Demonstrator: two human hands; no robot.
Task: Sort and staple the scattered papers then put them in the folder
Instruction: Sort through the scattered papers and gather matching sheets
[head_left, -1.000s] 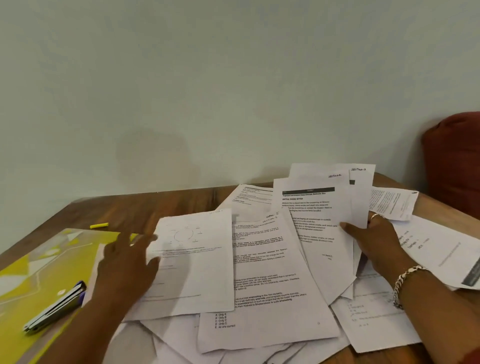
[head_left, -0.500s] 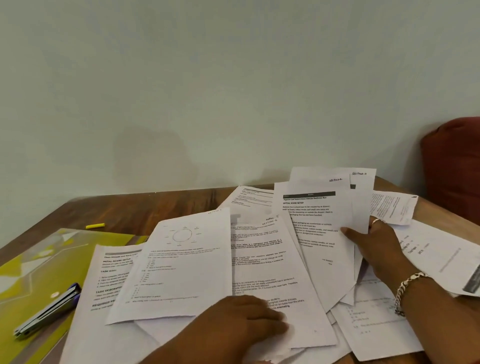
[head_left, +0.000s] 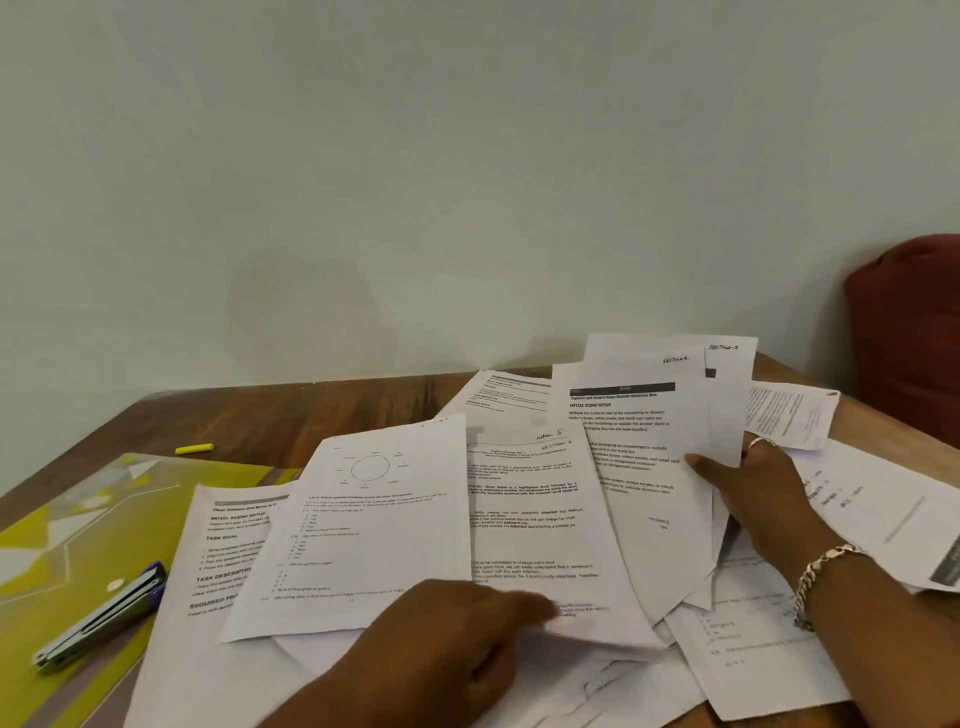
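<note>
Papers (head_left: 519, 519) lie mixed up all over the table (head_left: 260, 415). Right hand (head_left: 748, 493) grips a few sheets; left hand (head_left: 447, 639) presses flat on the pile. Match section labels slowly. Folder (head_left: 78, 530) and stapler (head_left: 98, 618) wait at left.

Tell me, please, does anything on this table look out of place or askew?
Yes: the papers lie fanned and overlapping at odd angles, unsorted. The stapler rests askew on the yellow folder.
</note>
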